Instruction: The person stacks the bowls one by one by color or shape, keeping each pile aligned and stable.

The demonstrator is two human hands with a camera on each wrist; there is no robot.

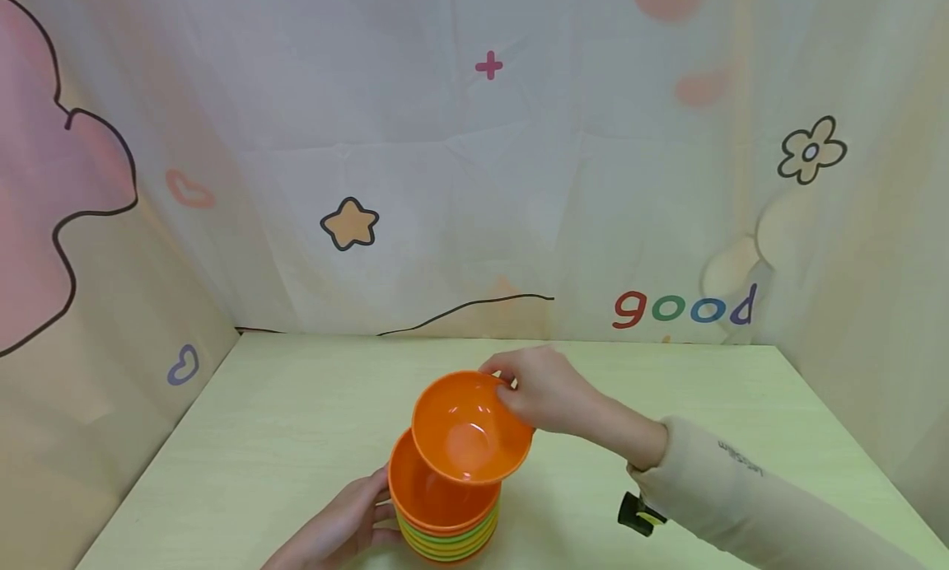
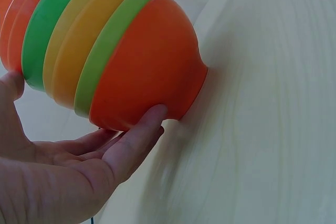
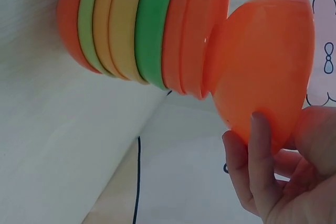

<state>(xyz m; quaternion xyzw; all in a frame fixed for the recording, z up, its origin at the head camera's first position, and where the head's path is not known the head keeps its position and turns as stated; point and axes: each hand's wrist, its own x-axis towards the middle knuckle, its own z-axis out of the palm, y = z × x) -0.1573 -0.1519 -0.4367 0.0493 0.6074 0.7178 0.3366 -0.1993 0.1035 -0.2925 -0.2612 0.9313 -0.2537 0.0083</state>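
My right hand pinches the rim of an orange bowl, thumb inside and fingers along the outside. This bowl is tilted over a stack of nested bowls, its lower side at the mouth of the stack's top orange bowl. In the right wrist view the held bowl overlaps the stack's rim; whether they touch is hard to tell. My left hand rests against the stack's left side. In the left wrist view its fairly straight fingers touch the bottom orange bowl, and the thumb lies near the upper bowls.
The stack holds orange, green, yellow and light green bowls on a pale table. Behind it hangs a printed curtain, with more cloth on both sides. A dark strap piece hangs by the right sleeve.
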